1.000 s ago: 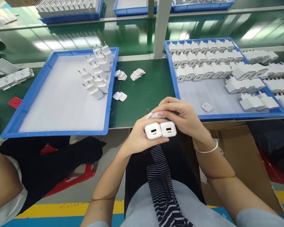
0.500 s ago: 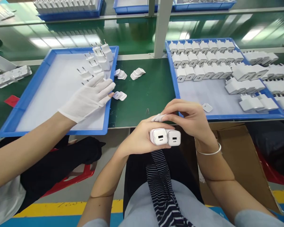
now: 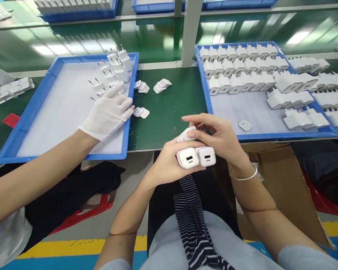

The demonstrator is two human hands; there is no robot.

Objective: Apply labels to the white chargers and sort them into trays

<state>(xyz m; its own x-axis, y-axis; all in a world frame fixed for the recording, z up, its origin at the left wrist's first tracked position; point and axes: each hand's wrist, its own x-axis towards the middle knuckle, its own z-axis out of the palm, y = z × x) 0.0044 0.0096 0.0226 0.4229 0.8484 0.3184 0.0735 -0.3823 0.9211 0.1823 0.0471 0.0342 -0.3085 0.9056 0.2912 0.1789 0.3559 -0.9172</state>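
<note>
Two white chargers [image 3: 188,158] lie side by side in my left hand [image 3: 165,165], which is closed around them with their port faces toward me. Above them, a small stack of white cover plates [image 3: 183,135] rests at my left thumb and index finger. My right hand [image 3: 218,137] touches the stack with its thumb; its index finger is stretched out to the left above the plates. Whether the right fingers grip a plate is hard to make out. A loose plate [image 3: 245,125] lies in the right blue tray [image 3: 210,101].
A co-worker's gloved hand [image 3: 105,112] is over the left blue tray [image 3: 126,138], by upright chargers [image 3: 118,71]. Small plate stacks [image 3: 141,112] lie between the trays. Rows of chargers [image 3: 250,66] fill the right tray's back. A metal post [image 3: 190,33] stands behind.
My right index finger has lifted and straightened away from the plates. The plate stack is now fanned more visibly, and the held chargers have moved slightly up. The gloved hand has shifted slightly left.
</note>
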